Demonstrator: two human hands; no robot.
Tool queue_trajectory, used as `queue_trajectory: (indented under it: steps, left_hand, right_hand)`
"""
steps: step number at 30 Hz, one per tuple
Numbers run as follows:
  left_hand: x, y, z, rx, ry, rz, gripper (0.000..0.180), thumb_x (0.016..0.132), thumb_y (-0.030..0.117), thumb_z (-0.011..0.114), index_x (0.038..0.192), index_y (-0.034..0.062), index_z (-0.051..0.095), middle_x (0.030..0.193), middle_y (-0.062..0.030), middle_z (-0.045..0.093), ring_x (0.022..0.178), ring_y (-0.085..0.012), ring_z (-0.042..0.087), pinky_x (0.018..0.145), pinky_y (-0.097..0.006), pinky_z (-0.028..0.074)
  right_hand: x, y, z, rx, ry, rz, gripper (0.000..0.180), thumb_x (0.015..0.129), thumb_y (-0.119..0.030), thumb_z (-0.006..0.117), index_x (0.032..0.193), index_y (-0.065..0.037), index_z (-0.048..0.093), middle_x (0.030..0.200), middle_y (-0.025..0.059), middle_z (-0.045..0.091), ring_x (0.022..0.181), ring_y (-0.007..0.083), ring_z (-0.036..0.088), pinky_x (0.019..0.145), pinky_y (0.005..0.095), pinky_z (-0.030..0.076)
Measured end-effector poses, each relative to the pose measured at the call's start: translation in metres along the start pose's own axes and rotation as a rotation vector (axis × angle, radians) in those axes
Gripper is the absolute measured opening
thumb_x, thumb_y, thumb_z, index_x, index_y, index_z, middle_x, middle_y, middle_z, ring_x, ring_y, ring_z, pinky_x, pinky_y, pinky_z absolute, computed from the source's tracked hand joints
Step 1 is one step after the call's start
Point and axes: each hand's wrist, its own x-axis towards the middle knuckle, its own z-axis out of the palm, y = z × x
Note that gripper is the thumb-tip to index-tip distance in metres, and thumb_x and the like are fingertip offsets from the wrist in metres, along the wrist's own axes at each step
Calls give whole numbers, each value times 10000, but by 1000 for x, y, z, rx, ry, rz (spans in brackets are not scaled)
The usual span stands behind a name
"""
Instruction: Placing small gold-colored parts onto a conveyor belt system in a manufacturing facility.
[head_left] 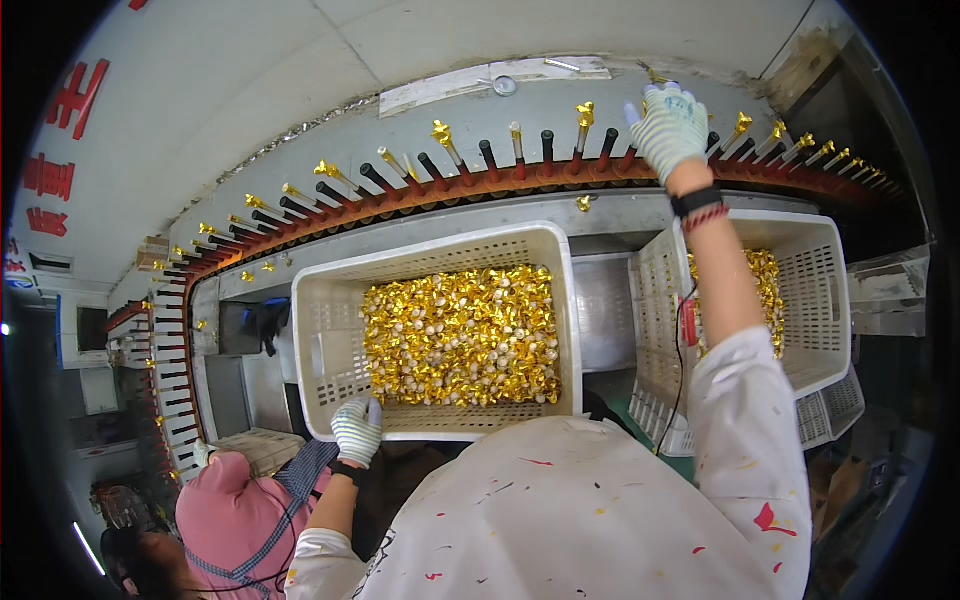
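Observation:
My right hand (pixel 672 132), in a striped glove, reaches far over the row of upright pegs (pixel 487 155). Thumb and fingers close around a small shiny gold piece at a peg there; the fingers partly hide it. Similar gold pieces (pixel 442 132) sit on some pegs, while others show bare black or pale tips. My left hand (pixel 357 432), gloved too, is at the near left corner of the white perforated basket (pixel 435 436). Its fingers are bent, and what they hold, if anything, is hidden. Many gold pieces (pixel 465 340) fill the bottom of this basket.
A second white basket (pixel 822 300) with gold pieces stands right, partly behind my right arm. The curved orange-red peg track (pixel 400 203) runs along the far side and bends left. A co-worker in pink (pixel 232 510) is at lower left. A round dial (pixel 504 86) lies beyond the pegs.

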Motion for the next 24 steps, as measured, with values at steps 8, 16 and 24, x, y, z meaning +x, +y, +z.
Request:
queue_trajectory:
  steps: [8, 16, 24]
  left_hand:
    - [3, 1, 4, 5, -35, -24, 241, 864, 204, 566, 705, 31, 619, 699, -182, 610, 671, -387, 589, 638, -481, 457]
    - [-6, -4, 1, -8, -47, -32, 225, 868, 173, 574, 716, 24, 648, 690, -198, 617, 641, -376, 601, 602, -450, 461]
    - [7, 5, 0, 8, -104, -26, 235, 882, 170, 545, 733, 27, 658, 706, -194, 628, 658, -355, 613, 628, -438, 469]
  right_hand:
    - [-54, -13, 32, 340, 401, -127, 148, 897, -225, 555, 858, -95, 612, 702, 143, 644, 584, 337, 620, 546, 431, 503]
    - [-102, -75, -30, 732, -134, -421, 377, 874, -346, 578, 1123, -71, 645, 955, 199, 661, 906, 364, 625, 884, 426, 478]
    - [8, 67, 50, 171, -56, 8, 286, 889, -330, 535, 906, -73, 659, 852, 192, 663, 821, 361, 639, 747, 456, 501]
